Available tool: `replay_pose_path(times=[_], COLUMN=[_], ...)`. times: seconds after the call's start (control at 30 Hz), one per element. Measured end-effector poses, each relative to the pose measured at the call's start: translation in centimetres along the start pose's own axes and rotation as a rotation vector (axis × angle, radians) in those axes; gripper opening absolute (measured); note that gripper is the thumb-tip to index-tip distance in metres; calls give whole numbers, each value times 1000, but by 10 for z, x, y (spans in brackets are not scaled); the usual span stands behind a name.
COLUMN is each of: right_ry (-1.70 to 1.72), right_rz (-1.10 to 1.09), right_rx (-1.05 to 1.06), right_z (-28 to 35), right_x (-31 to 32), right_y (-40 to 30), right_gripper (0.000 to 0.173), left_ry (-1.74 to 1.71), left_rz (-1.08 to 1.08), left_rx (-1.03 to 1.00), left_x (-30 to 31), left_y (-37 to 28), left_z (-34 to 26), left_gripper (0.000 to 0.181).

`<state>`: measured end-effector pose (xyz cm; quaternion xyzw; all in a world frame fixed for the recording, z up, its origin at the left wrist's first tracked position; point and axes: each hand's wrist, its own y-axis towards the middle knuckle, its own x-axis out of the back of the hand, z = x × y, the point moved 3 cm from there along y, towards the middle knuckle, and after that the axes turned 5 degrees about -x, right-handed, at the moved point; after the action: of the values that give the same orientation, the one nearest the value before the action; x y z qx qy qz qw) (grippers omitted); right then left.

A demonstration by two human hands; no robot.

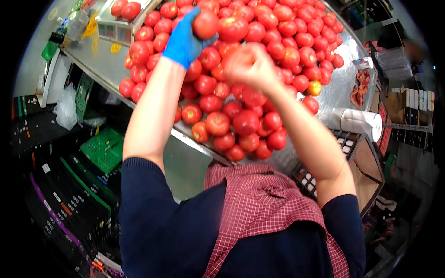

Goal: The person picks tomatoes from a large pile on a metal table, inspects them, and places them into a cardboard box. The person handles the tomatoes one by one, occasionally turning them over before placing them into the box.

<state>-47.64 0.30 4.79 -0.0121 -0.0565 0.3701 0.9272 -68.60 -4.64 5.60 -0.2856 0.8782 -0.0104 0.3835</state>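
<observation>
A large heap of red tomatoes (pixel 246 122) covers much of the steel table (pixel 335 92) before me. My left hand (pixel 180 45), in a blue glove, grips one tomato (pixel 205 25) over the far left part of the heap. Bare and blurred, my right hand (pixel 251 65) hovers over the middle of the heap with its fingers curled. Whether anything is inside those fingers is hidden by the blur. At the heap's right edge lies a yellow-orange tomato (pixel 314 88).
Back left, a scale (pixel 114 29) carries two tomatoes, with yellow bands (pixel 115 48) beside it. On the right are a white roll (pixel 361 124) and a black crate (pixel 370 166). A green crate (pixel 104 149) and stacked black crates (pixel 66 208) stand lower left.
</observation>
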Motion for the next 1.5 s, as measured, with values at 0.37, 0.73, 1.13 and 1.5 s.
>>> replay_pose_path(times=[0.37,0.73,1.13,1.5], right_ry=[54,-431,-376,-222], right_rz=[-96,35,-11,-539], right_rx=[-166,-50,-162,-185], right_z=[20,-17,41,58], right_x=[45,73,143,278], right_y=[45,-114,-217,-369], right_gripper=[53,25,23,8], left_ry=[163,1564,1206,1291], left_rz=[97,221,163,307], left_rx=[-126,-340,-320,-874], left_x=[10,64,36,-47], left_y=[46,-228,-198,-13], left_z=[1,123,107,136], left_gripper=[13,68,68,44])
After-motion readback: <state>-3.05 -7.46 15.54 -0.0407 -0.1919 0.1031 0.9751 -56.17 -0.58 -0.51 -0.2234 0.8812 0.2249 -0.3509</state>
